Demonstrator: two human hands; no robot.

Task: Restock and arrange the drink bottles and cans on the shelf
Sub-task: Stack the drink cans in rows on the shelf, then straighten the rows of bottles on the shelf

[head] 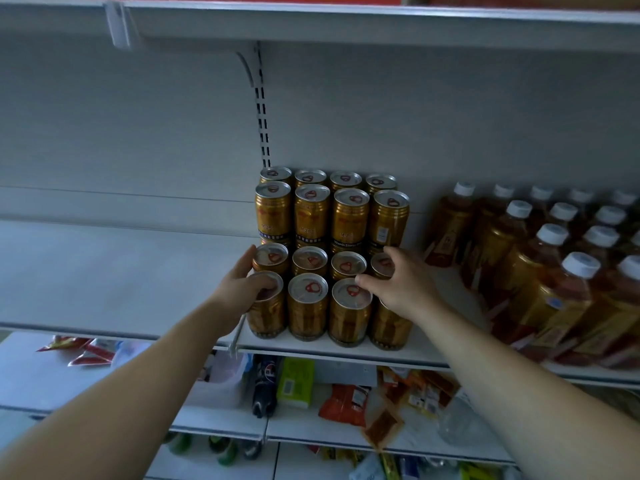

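Note:
Several gold drink cans (pixel 308 306) stand in a tight block on the white shelf (pixel 346 349), two layers high at the back. My left hand (pixel 242 289) wraps around the front-left can (pixel 266 320), thumb on its lid. My right hand (pixel 401 285) rests over the front-right can (pixel 389 327), fingers spread across the neighbouring lids, and hides its top. To the right stand rows of amber tea bottles (pixel 540 271) with white caps.
The shelf to the left of the cans (pixel 121 265) is bare. A shelf above (pixel 311 19) overhangs. Lower shelves hold snack packets (pixel 346 403), a dark cola bottle (pixel 265 386), a green pack (pixel 296 379) and red wrappers (pixel 86 348).

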